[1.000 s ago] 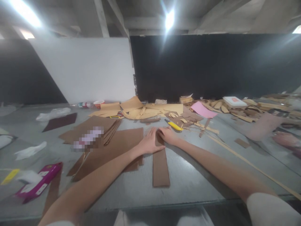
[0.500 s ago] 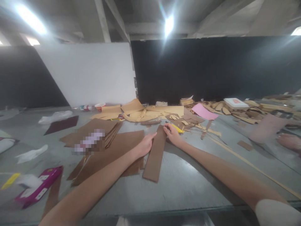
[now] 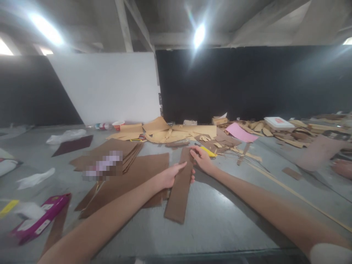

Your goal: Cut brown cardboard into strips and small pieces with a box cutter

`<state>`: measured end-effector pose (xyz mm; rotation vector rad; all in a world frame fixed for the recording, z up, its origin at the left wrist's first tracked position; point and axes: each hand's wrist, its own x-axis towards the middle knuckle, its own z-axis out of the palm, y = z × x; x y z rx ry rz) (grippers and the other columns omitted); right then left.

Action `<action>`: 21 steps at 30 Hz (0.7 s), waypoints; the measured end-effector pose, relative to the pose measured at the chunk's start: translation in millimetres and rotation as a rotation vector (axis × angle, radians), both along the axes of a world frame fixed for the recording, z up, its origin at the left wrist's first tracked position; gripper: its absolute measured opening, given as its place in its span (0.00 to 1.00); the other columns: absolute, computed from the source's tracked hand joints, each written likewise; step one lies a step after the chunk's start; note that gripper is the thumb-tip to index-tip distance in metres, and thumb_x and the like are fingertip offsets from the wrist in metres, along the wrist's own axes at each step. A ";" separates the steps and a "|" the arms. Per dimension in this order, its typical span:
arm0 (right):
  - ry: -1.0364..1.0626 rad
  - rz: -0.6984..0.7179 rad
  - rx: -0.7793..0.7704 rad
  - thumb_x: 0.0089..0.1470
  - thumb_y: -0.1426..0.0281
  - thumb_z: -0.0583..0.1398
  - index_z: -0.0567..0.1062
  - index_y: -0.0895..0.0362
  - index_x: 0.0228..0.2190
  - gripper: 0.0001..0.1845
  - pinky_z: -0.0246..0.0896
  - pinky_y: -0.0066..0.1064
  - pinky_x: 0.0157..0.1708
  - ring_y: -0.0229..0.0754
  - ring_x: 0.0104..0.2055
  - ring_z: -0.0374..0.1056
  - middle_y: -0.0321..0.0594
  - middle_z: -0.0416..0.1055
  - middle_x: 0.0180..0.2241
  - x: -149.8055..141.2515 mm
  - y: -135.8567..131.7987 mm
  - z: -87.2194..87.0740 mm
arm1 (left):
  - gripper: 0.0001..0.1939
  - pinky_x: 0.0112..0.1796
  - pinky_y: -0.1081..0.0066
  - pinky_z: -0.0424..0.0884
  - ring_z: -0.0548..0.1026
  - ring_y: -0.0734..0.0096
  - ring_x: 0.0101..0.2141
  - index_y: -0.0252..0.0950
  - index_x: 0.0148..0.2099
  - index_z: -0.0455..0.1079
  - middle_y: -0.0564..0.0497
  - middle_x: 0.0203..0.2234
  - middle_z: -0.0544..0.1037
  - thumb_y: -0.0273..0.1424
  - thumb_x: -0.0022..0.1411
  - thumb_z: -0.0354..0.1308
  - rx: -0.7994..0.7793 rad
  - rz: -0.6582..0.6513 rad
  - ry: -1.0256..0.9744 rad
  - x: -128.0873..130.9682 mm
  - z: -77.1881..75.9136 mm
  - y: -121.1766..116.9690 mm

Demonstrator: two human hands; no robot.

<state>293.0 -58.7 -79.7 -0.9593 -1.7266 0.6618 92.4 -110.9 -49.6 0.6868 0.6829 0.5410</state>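
A long brown strip (image 3: 178, 198), looking like leather or board, stretches toward me above the grey table. My left hand (image 3: 172, 175) is closed around its middle, thumb on top and fingertips showing past the right edge. At the far end, my right hand (image 3: 201, 157) pinches the strip's right corner. Just beyond that hand lies a yellow-handled tool (image 3: 209, 151), partly hidden by it. Large brown sheets (image 3: 134, 170) spread to the left of the strip, under and beside my left forearm.
Left are a purple tissue pack (image 3: 45, 216) and a dark sheet (image 3: 73, 145). Tan scraps (image 3: 192, 130), a pink sheet (image 3: 240, 132) and a white box (image 3: 279, 123) line the back. Another person's hand (image 3: 342, 168) shows at the far right.
My left hand has slid toward me along the strip and wrapped its fingers beneath it. The strip's near end has come slightly closer. My right hand stays at the far corner.
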 end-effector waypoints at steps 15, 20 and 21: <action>0.243 0.109 -0.129 0.60 0.46 0.64 0.77 0.54 0.40 0.24 0.65 0.31 0.29 0.40 0.29 0.68 0.35 0.73 0.28 -3.6 15.9 -12.5 | 0.17 0.29 0.66 0.78 0.83 0.61 0.28 0.35 0.60 0.70 0.46 0.35 0.82 0.39 0.77 0.55 0.150 0.076 0.002 -1.0 -12.1 1.0; 0.225 0.051 -0.104 0.55 0.49 0.68 0.79 0.56 0.42 0.24 0.67 0.31 0.32 0.40 0.31 0.71 0.36 0.76 0.29 -2.4 14.9 -10.0 | 0.16 0.32 0.65 0.79 0.83 0.61 0.29 0.34 0.58 0.71 0.45 0.36 0.82 0.38 0.76 0.56 0.128 0.081 -0.011 -0.7 -14.7 1.6; 0.218 0.046 -0.111 0.55 0.50 0.69 0.79 0.56 0.42 0.24 0.66 0.31 0.31 0.40 0.30 0.71 0.36 0.76 0.29 -2.0 14.9 -10.0 | 0.16 0.32 0.66 0.79 0.83 0.62 0.29 0.33 0.58 0.71 0.45 0.36 0.82 0.38 0.76 0.56 0.123 0.085 -0.007 -0.5 -15.1 1.9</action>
